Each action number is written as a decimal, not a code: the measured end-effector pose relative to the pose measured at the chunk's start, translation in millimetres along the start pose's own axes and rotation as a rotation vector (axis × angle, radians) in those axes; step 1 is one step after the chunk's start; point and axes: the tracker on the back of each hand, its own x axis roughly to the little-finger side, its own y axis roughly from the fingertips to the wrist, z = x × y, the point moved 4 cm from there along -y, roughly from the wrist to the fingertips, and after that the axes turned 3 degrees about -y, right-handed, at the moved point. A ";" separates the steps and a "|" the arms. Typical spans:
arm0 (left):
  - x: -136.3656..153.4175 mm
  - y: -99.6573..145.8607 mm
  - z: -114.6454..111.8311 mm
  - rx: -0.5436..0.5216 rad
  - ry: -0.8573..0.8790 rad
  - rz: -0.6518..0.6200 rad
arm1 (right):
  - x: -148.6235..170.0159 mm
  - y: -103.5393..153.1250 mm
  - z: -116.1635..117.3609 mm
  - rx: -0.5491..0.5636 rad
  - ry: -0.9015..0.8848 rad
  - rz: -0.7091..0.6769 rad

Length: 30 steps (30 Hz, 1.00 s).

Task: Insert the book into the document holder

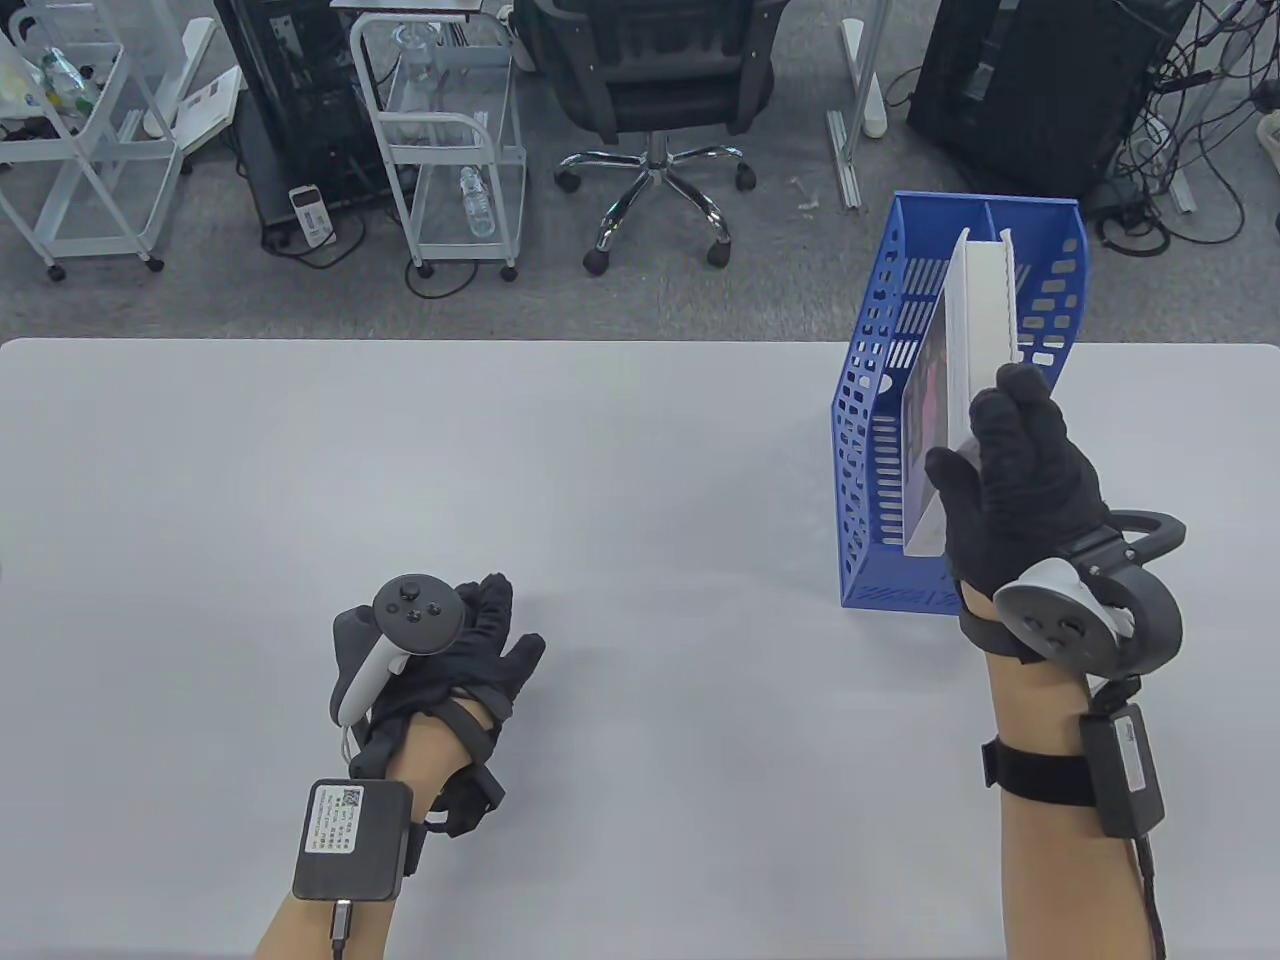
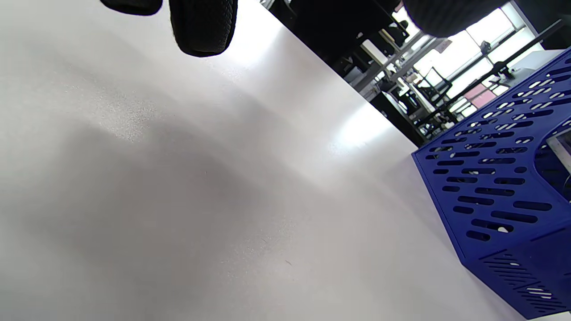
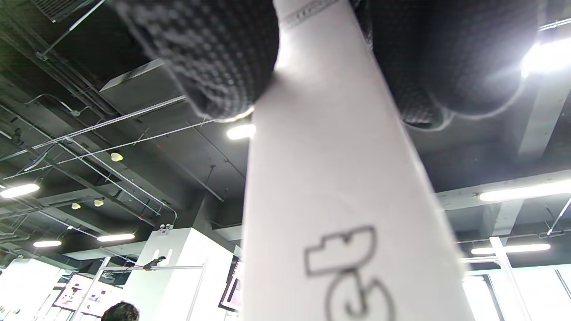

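**Book upright in your right hand, lower end already inside the holder**

Your right hand (image 1: 1020, 490) grips the book (image 1: 965, 380) by its near edge, thumb on the left cover and fingers (image 3: 209, 58) wrapped over the right; the right wrist view shows the white spine pinched between gloved digits. The book stands close to vertical, long axis running up and away from your wrist, leaning slightly toward the far side. Its lower end sits inside the blue document holder (image 1: 865, 470), which lies directly ahead of that hand. How deep it has gone, or whether it touches the floor of the holder, cannot be told.

Your left hand (image 1: 440, 650) rests on the table (image 1: 300, 480), fingers loosely spread, holding nothing. It is well apart from the holder, which lies to its right; the right hand is clearly the nearer one.

Judgement: the move ahead turns on keeping the book parallel to the holder's side walls while it goes down. The perforated left wall is just beside the left cover and a divider lies to the right, so sideways room is slim. Above the holder the way is open. The holder stands near the far table edge.
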 end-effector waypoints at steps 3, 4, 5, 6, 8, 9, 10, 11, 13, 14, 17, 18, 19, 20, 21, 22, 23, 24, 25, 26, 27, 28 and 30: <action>-0.1 0.4 1.0 -0.003 0.009 -0.003 | 8.2 1.6 22.4 -0.028 0.010 0.011; 0.0 0.5 1.4 -0.004 0.013 -0.004 | 11.3 3.2 30.9 -0.041 0.013 0.013; 0.1 0.4 1.6 -0.005 0.015 -0.004 | 13.7 4.7 36.5 -0.052 0.013 0.019; 0.1 0.3 1.6 -0.004 0.016 -0.003 | 17.9 7.9 46.0 -0.067 0.018 0.024; 0.4 0.1 1.0 -0.001 0.014 -0.001 | 25.4 13.5 61.4 -0.097 0.025 0.036; 0.5 0.0 0.9 0.001 0.012 0.000 | 27.8 17.8 68.5 -0.106 0.019 0.028; 0.5 0.1 0.9 0.001 0.011 0.001 | 28.5 20.5 73.7 -0.109 0.024 0.015; 0.4 0.1 0.9 0.002 0.011 0.002 | 30.5 24.7 81.4 -0.130 0.043 0.013; 0.2 0.2 0.8 0.005 0.010 0.004 | 32.7 30.3 90.0 -0.151 0.048 -0.002; 0.1 0.1 0.6 0.006 0.010 0.004 | 34.4 32.8 94.1 -0.159 0.051 -0.003; -0.4 -0.2 0.0 0.011 0.008 0.002 | 41.0 37.3 102.8 -0.190 0.053 0.026; -0.6 -0.3 -0.5 0.013 0.006 0.001 | 43.4 38.7 104.7 -0.195 0.052 0.040; -0.6 -0.5 -1.0 0.015 0.005 0.002 | 44.7 39.6 106.3 -0.197 0.050 0.044; -0.8 -0.5 -1.4 0.018 0.005 0.002 | 45.7 40.1 107.3 -0.202 0.054 0.046; -0.9 -0.5 -1.7 0.020 0.005 0.003 | 46.8 40.8 107.6 -0.202 0.052 0.052; -0.8 -0.7 -2.6 0.024 0.003 0.004 | 47.6 41.0 107.0 -0.190 0.049 0.054; -0.5 -0.7 -3.7 0.030 0.000 0.007 | 48.5 41.0 107.1 -0.189 0.048 0.059; 0.0 -0.8 -4.7 0.035 -0.002 0.012 | 49.4 41.1 108.4 -0.193 0.045 0.066; 0.2 -0.9 -5.5 0.039 -0.002 0.014 | 49.4 40.9 108.3 -0.190 0.044 0.066; 0.5 -1.1 -6.4 0.042 -0.003 0.015 | 49.3 40.5 109.6 -0.192 0.045 0.066; 0.8 -1.3 -7.2 0.045 -0.002 0.018 | 48.9 39.8 111.1 -0.194 0.045 0.064; 0.9 -1.4 -7.6 0.047 -0.002 0.019 | 48.9 39.1 112.3 -0.198 0.045 0.068; 0.9 -1.4 -8.1 0.049 -0.003 0.020 | 48.8 37.1 115.7 -0.206 0.048 0.068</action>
